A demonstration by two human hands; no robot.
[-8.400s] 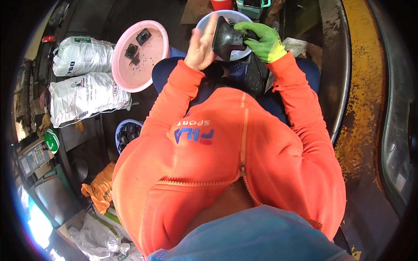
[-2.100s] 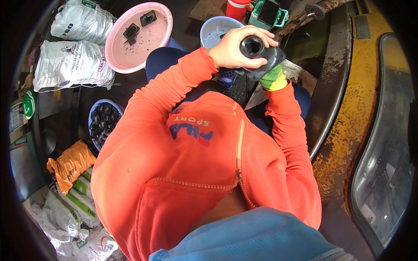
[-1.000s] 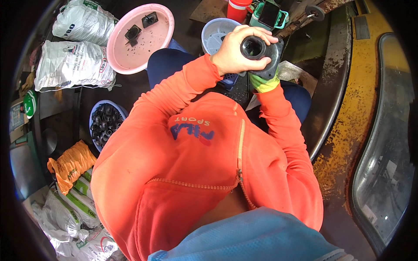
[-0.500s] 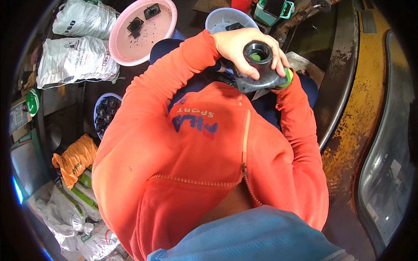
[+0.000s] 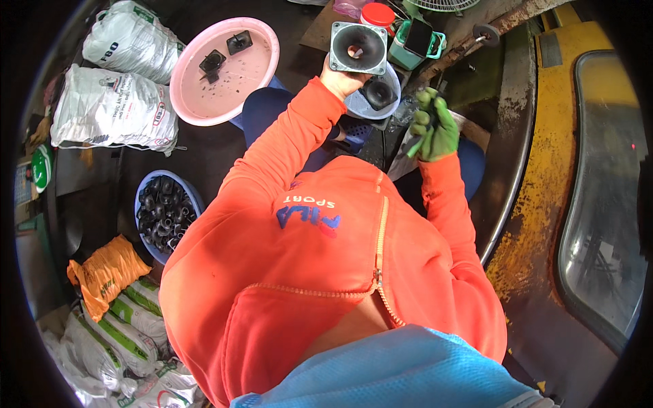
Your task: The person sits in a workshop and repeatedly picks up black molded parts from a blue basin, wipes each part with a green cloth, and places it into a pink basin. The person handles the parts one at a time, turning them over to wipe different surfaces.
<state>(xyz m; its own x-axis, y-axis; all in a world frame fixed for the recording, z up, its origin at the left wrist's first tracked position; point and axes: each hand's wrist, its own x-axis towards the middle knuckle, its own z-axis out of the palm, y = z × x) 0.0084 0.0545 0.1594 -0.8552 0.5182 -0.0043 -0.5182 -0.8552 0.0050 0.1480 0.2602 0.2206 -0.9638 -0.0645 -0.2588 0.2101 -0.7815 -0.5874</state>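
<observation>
My bare left hand (image 5: 342, 80) holds up a black horn-shaped part (image 5: 358, 49) with a square flange, at the top middle. Its wide, flared mouth faces me, with a small hole at its centre. My right hand (image 5: 435, 127), in a green glove, is raised to the right of it, apart from the horn. Those fingers are curled around something dark and thin that I cannot make out. Below the held horn, a light blue basket (image 5: 392, 71) contains another black horn part (image 5: 378, 94).
Two black parts lie in a pink basin (image 5: 182, 80) at the upper left. A blue tub (image 5: 198, 197) of many black parts stands left of me. White sacks (image 5: 115, 109) and an orange bag (image 5: 109, 272) line the left. Rusty yellow machinery (image 5: 544, 163) stands right; a teal basket (image 5: 410, 53) lies ahead.
The horn part has moved up and away from me and turned, so its wide mouth now faces me. My right hand has let go of it and drawn aside.
</observation>
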